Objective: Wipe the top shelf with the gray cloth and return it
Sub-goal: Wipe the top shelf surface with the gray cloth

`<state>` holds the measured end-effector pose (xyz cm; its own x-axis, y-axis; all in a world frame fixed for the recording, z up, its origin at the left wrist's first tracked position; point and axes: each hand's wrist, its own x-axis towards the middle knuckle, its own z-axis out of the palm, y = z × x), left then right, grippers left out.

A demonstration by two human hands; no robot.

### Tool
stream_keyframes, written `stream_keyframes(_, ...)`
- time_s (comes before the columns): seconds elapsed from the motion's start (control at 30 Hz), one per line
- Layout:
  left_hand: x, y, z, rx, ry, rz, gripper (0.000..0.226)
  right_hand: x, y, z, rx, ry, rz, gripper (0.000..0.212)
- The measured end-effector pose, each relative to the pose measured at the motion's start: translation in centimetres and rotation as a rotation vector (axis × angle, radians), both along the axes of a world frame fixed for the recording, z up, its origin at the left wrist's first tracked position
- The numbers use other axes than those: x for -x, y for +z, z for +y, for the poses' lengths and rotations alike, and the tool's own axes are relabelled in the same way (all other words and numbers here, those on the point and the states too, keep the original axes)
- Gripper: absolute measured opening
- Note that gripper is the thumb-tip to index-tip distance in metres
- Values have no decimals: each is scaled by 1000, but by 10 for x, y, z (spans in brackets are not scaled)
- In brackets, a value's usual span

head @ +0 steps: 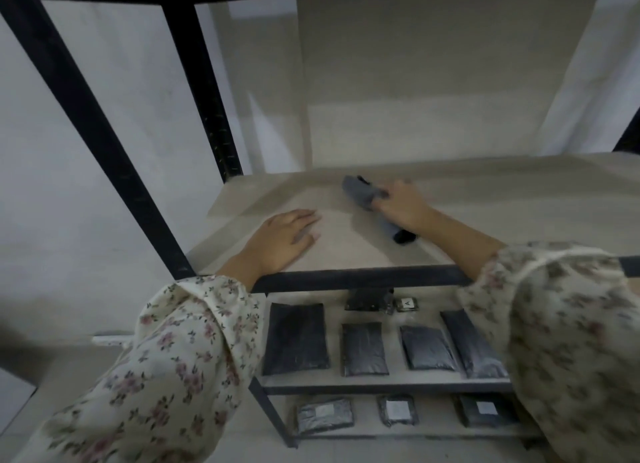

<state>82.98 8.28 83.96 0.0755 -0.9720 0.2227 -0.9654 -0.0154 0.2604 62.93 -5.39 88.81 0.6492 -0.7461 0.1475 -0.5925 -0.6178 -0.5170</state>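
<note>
The beige top shelf (pixel 485 199) of a black metal rack fills the middle of the view. My right hand (pixel 403 204) rests on it near the centre, gripping the gray cloth (pixel 360 190), which sticks out to the upper left of my fingers; a dark end shows below my palm. My left hand (pixel 285 239) lies flat on the shelf, palm down, fingers together, a little left of and nearer than the cloth, holding nothing.
Black uprights (pixel 100 144) and the front rail (pixel 363 277) frame the shelf. Below, a lower shelf carries several dark wrapped packages (pixel 296 339) and a small tag marked A (pixel 407 303). The shelf under it holds three gray parcels (pixel 325 416).
</note>
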Motion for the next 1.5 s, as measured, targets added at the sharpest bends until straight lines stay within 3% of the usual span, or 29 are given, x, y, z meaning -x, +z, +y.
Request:
stream_keyframes(0.07, -4, -3, 0, -15, 36, -20, 51, -13, -22, 7, 209, -104, 201, 28)
stream_keyframes(0.13, -9, -6, 0, -8, 89, -5, 52, -26, -37, 25, 313, -36, 157, 33)
stream_keyframes(0.17, -12, -8, 0, -1, 109, -6, 52, -31, -41, 34, 303, 46, 85, 31)
stream_keyframes(0.23, -21, -11, 1, 3, 138, -38, 53, -37, -40, 37, 84, 154, -73, 22)
stream_keyframes(0.3, -32, -12, 3, 8, 156, -40, 51, -48, -28, 10, -113, 52, -192, 19)
stream_keyframes(0.4, -45, -11, 4, 17, 156, -12, 46, -67, -12, -48, 58, -153, -40, 31)
stream_keyframes(0.53, -50, -12, 0, 31, 162, -4, 43, -96, -25, -73, 158, -221, 161, 29)
stream_keyframes(0.63, -47, -12, 0, 42, 166, 4, 42, -127, -34, -47, 220, -77, 76, 31)
stream_keyframes(0.73, -44, -12, 1, 42, 175, -2, 42, -141, -30, -31, 57, 128, -24, 22)
stream_keyframes(0.83, -44, -11, 2, 52, 168, -9, 41, -133, -14, -58, -58, 62, -148, 14)
stream_keyframes(0.97, -45, -10, 3, 49, 162, 20, 41, -137, -18, -85, 199, -154, 144, 28)
stream_keyframes(1.07, -44, -10, 4, 49, 168, 14, 41, -160, -34, -60, 237, 69, 80, 27)
stream_keyframes(1.17, -42, -9, 5, 55, 173, 8, 41, -165, -26, -47, -21, 336, -68, 24)
stream_keyframes(1.27, -41, -7, 6, 62, 173, 29, 40, -171, -10, -78, -82, 139, -110, 24)
stream_keyframes(1.33, -42, -6, 7, 55, 176, 53, 41, -181, -15, -91, 52, 24, 46, 26)
stream_keyframes(1.43, -43, -5, 9, 42, 185, 74, 41, -195, -30, -72, 183, 122, 175, 19)
stream_keyframes(1.5, -42, -6, 12, 48, 185, 58, 41, -191, -33, -54, 174, 296, 85, 17)
